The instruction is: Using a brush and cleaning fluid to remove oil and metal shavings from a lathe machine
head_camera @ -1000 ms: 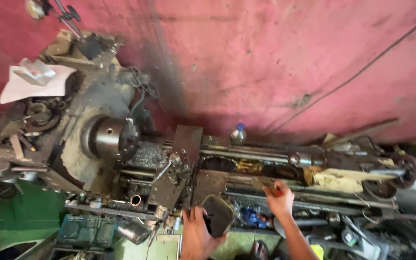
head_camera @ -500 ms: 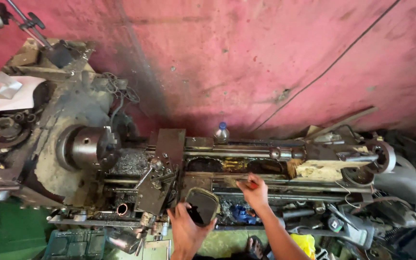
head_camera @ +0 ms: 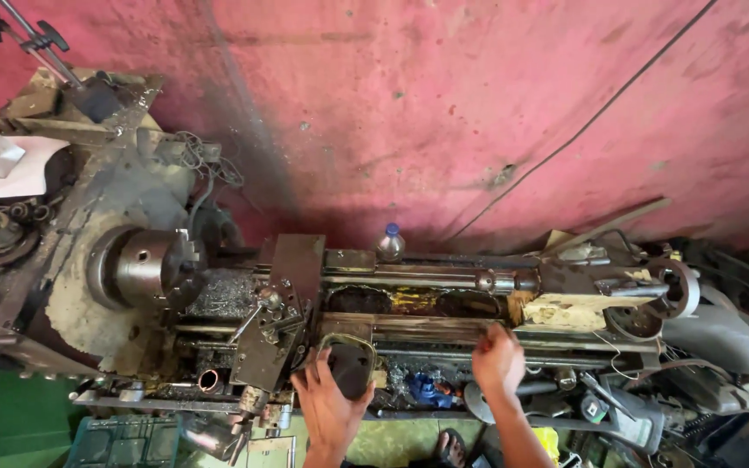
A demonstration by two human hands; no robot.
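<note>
Lathe carriage [head_camera: 281,312] crowding left hand [head_camera: 327,403]

The person's 2 hands enter from the bottom edge of the head view, both bare: no gloves, rings, or watch show. The left hand [head_camera: 329,400] has a bare wrist and no sleeve in sight. The right hand [head_camera: 498,360] leads to a forearm bare down to the frame's edge. A dark sandal [head_camera: 451,447] shows on 1 foot below.
</note>
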